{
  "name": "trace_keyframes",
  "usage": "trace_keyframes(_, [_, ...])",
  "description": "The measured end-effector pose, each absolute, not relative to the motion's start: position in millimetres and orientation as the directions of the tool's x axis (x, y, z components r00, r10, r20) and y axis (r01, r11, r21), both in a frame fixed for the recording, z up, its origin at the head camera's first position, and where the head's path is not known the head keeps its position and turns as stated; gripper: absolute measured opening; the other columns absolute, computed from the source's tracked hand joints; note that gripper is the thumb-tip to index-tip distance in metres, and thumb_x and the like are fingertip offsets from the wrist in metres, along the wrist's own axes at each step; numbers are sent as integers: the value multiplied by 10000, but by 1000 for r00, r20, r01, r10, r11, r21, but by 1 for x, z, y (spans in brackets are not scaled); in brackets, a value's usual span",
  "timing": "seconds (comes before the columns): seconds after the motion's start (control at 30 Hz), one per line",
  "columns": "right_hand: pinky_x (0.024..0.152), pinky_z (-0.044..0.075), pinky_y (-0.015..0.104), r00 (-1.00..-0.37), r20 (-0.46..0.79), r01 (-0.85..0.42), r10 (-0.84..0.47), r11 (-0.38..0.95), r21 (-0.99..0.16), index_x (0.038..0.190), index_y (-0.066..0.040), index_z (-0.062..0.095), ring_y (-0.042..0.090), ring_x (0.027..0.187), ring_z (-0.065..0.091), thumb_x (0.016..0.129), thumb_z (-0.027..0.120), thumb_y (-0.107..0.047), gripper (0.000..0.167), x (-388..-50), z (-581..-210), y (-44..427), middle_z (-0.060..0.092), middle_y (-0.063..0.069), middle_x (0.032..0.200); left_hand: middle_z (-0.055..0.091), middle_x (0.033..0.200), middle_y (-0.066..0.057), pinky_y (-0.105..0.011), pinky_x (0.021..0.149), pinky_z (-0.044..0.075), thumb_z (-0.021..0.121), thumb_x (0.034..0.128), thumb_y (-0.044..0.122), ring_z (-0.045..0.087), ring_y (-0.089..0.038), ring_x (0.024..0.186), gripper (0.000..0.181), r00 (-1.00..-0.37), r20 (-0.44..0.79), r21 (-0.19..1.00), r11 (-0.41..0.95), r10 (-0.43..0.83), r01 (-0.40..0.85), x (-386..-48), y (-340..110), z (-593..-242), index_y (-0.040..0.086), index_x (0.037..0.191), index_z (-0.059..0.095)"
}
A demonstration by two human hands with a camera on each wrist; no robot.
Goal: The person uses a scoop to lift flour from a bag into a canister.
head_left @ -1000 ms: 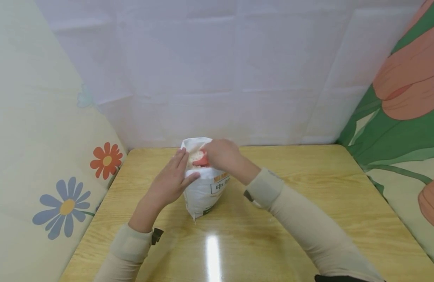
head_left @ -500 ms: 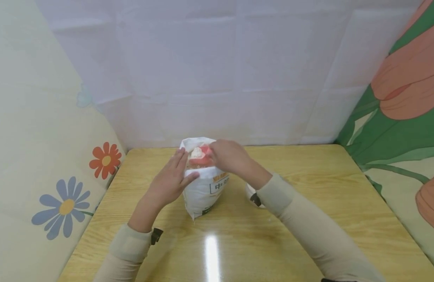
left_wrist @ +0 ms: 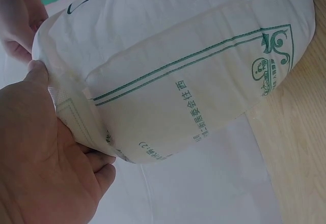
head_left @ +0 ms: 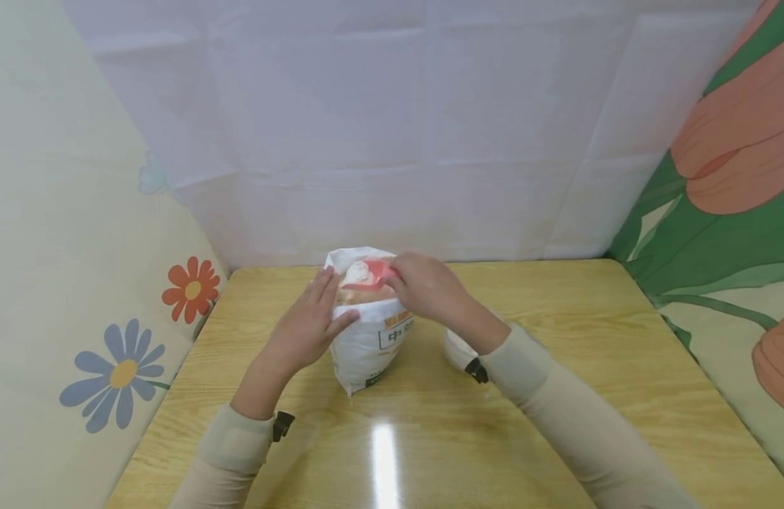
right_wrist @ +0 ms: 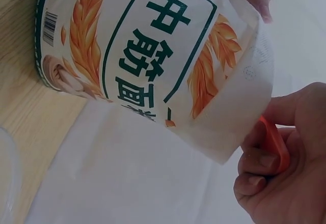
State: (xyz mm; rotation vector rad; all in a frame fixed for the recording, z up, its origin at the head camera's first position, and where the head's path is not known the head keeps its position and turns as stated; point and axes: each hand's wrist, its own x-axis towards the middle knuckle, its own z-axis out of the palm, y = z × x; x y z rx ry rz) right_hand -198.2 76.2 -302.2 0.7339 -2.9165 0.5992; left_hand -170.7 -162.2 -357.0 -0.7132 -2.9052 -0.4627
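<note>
The red plastic scoop point(head_left: 368, 286), grasped by the right-hand grip point(head_left: 428, 286), has risen with a white powdery heap point(head_left: 357, 273) to the mouth of the white printed bag point(head_left: 363, 353) standing on the yellow wood-grained tabletop point(head_left: 468, 445), rim held by the left-hand grip point(head_left: 307, 322), suggesting a load drawn.

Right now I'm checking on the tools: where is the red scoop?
In the head view, the red scoop is in the right hand, at the open mouth of the white bag.
</note>
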Motion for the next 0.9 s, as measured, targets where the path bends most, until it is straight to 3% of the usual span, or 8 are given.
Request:
trace_keyframes(0.13, [754,533,347,-887,171,-460,-429,796,-392,985,-133,688,172,799,586,1043,566,-304,218,-196,-303,83,629,-7,868,118,1662,-253,-526,1239,193,431,1051,545,124,-391,1544,865,-883,185,269,842,431,468,-171,-162,-358,-84,1579,161])
trace_keyframes(0.4, [713,509,368,-892,195,-451,-407,786,-424,924,-121,666,201,765,563,1043,570,-315,247,-190,-295,101,611,16,812,107,1665,-248,-522,1245,179,392,1052,571,119,-392,1545,875,-885,172,277,841,432,464,-172,-162,-359,-85,1579,154])
trace_keyframes(0.9, [686,497,359,-907,196,-420,-373,771,-478,958,-112,668,215,745,548,1048,570,-319,246,-180,-290,135,605,24,807,80,1675,-229,-508,1253,164,378,1052,581,89,-365,1555,881,-894,138,267,853,426,448,-172,-161,-358,-70,1588,124])
